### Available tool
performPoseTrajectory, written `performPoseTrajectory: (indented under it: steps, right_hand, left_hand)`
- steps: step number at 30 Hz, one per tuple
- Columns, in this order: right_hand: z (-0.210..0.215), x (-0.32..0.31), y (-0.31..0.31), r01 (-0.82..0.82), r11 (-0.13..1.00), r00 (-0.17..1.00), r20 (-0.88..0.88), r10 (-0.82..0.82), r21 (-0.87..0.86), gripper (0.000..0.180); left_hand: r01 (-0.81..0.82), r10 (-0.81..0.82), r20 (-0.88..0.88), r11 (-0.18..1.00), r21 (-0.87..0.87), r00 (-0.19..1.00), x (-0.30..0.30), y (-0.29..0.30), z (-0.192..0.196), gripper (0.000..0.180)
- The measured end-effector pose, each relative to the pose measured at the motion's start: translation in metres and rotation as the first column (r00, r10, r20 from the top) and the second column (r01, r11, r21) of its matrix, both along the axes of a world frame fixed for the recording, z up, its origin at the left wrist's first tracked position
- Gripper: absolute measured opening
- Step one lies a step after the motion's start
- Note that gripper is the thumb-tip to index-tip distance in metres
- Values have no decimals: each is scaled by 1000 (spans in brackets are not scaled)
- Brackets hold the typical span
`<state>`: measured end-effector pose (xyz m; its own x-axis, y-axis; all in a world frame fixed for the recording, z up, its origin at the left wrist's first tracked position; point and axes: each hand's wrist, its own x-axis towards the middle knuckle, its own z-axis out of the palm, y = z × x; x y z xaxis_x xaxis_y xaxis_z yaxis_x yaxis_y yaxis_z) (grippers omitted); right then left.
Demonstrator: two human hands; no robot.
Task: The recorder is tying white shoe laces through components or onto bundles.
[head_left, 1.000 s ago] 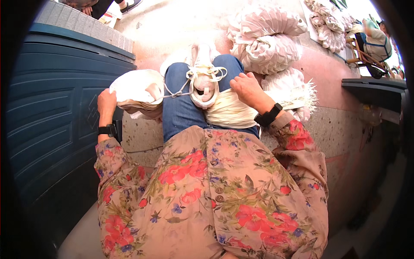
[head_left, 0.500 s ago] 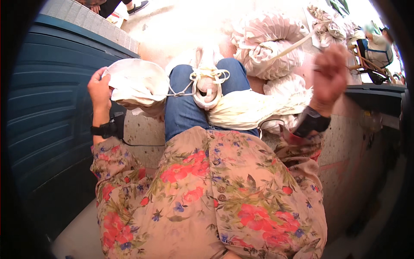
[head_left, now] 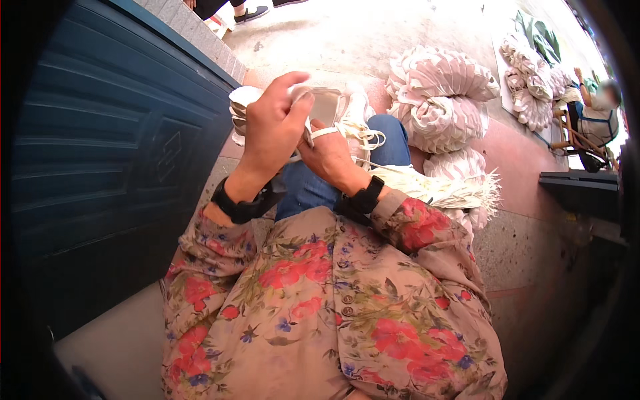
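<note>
My left hand (head_left: pixel 270 133) grips a white shoe upper (head_left: pixel 327 103), its thumb and forefinger at the upper's edge. Part of the piece is hidden behind that hand. Against the upper's lower edge, my right hand (head_left: pixel 330 159) is closed with a white shoelace (head_left: pixel 325 133) across its fingers; the fingertips are partly covered. Just right of my hands, a laced white shoe upper (head_left: pixel 359 123) rests on my lap, its lace hanging in a loose bow. A bundle of cream laces (head_left: pixel 443 183) lies across my right thigh.
Coiled stacks of white shoe uppers (head_left: pixel 443 87) stand on the floor ahead right, with more stacks (head_left: pixel 530 77) beyond. A dark blue panelled surface (head_left: pixel 127 153) runs along my left. A seated person (head_left: pixel 597 120) is at far right; another person's shoe (head_left: pixel 251 15) shows at the top.
My right hand has come down from its raised place at the right to the upper. My left hand has moved right, over my lap, with the upper. The view has shifted left.
</note>
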<state>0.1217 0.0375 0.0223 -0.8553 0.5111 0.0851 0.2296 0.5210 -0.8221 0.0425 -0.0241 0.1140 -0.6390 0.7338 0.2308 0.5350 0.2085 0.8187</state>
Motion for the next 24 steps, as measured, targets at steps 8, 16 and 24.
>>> performPoseTrajectory:
  steps: [8, 16, 24]
  right_hand:
    - [-24, 5, 20, 162, 973, 981, -78, -177, -166, 35]
    - [-46, 1, 29, 183, 916, 979, -16, -202, -357, 37]
    - [-37, 22, 45, 15, 346, 936, -109, -335, -938, 17]
  left_hand:
    - [-305, 152, 780, 951, 52, 607, -63, -42, -142, 44]
    - [-31, 89, 178, 952, -305, 980, -76, -59, -216, 32]
    - [167, -176, -48, 974, -156, 983, -118, -46, -95, 25]
